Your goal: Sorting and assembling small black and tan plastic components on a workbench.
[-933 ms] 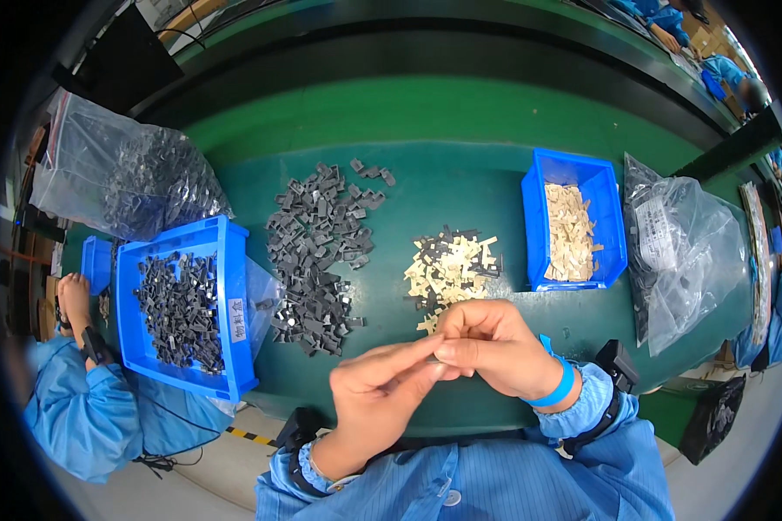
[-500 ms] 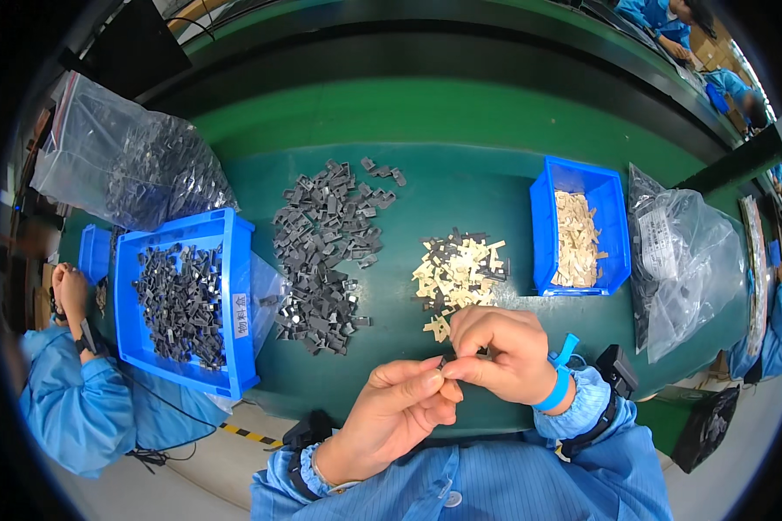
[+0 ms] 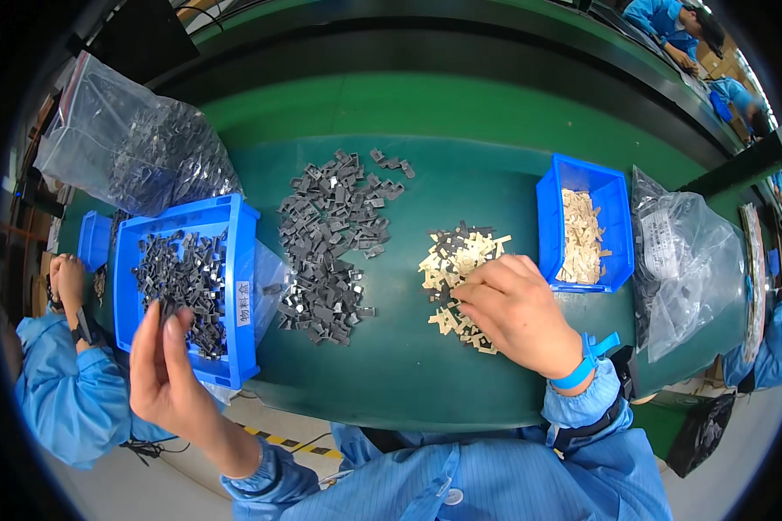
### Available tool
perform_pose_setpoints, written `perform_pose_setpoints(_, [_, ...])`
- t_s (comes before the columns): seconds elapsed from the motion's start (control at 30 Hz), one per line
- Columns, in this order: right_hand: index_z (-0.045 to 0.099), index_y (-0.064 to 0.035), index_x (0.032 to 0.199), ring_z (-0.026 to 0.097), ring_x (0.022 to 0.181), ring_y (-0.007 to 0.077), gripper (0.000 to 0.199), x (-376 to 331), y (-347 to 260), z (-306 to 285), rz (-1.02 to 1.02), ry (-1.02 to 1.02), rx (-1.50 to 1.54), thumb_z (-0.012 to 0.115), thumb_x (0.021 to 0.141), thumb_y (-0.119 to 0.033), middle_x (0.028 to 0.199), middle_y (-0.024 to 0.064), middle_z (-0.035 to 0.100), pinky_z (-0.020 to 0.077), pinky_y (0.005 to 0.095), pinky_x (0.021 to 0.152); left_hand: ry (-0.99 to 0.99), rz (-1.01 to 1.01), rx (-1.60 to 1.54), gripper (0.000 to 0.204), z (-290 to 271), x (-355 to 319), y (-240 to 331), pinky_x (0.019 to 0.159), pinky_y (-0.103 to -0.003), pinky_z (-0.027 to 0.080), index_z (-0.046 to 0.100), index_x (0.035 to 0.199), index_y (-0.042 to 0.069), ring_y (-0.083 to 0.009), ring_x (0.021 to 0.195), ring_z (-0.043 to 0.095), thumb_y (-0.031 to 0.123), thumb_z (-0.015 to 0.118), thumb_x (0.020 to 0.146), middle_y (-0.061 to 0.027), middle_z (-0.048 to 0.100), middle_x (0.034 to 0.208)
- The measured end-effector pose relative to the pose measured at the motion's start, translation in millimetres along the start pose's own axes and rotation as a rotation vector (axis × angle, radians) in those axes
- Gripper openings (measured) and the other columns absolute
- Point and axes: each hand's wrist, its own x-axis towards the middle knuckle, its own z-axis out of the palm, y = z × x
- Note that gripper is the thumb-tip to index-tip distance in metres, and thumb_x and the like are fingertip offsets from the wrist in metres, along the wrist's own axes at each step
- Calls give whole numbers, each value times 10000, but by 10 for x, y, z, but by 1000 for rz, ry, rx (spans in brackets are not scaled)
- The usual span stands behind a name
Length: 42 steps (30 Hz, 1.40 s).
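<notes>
My left hand (image 3: 175, 382) is over the near end of the large blue bin (image 3: 245, 260), which holds many small dark plastic pieces. Thumb and fingers pinch a small dark plastic piece (image 3: 170, 307) between their tips. On the right, my right hand (image 3: 526, 326) reaches down to a pile of small flat cream and black pieces (image 3: 460, 253). Its fingertips are drawn together at the pile's edge, and whatever they hold is hidden. Between the hands lies a larger heap of dark grey plastic pieces (image 3: 326, 252) on the green table.
A smaller blue bin (image 3: 615, 282) of cream pieces stands at the right, beside a clear plastic bag (image 3: 686, 269). Another clear bag (image 3: 139, 139) of dark pieces leans behind the large bin. A co-worker's arm (image 3: 78, 365) is at far left; others sit at far right.
My hands were together near the table's front edge, both at one small piece. They have parted: the left moved to the large blue bin, the right to the cream and black pile.
</notes>
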Motion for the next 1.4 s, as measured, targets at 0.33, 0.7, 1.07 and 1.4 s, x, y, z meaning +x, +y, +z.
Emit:
perform_pose_setpoints(0.33, [621, -80, 856, 477, 819, 212, 207, 109, -53, 269, 49, -73, -82, 693, 664, -110, 835, 24, 515, 366, 341, 735, -423, 375, 237, 322, 450, -316, 192, 857, -358, 441, 605, 1028, -18, -305, 997, 565, -69, 602, 710, -188, 571, 1086])
perform_pose_setpoints(0.7, [610, -92, 804, 476, 812, 205, 134, 110, -49, 304, 94, -55, -80, 663, 681, -100, 823, 16, 512, 342, 340, 748, -718, -84, -228, 220, 843, -765, 144, 605, -240, 528, 609, 981, -47, -185, 799, 622, -47, 596, 761, -153, 578, 1014])
perform_pose_setpoints(1.07, [581, -78, 759, 474, 800, 206, 82, 105, -38, 326, 58, -77, -141, 633, 700, -101, 798, 22, 508, 335, 333, 734, -850, -158, -124, 246, 949, -838, 134, 508, -221, 528, 593, 1011, -39, -129, 637, 617, -44, 604, 765, -115, 583, 928])
perform_pose_setpoints(1.4, [553, -67, 742, 547, 818, 186, 114, 137, -220, 154, -251, 184, -178, 583, 651, -129, 823, 38, 560, 374, 337, 678, -930, -1030, -782, 188, 871, -715, 164, 451, -236, 503, 605, 901, -71, -145, 533, 597, 108, 584, 848, -127, 612, 729])
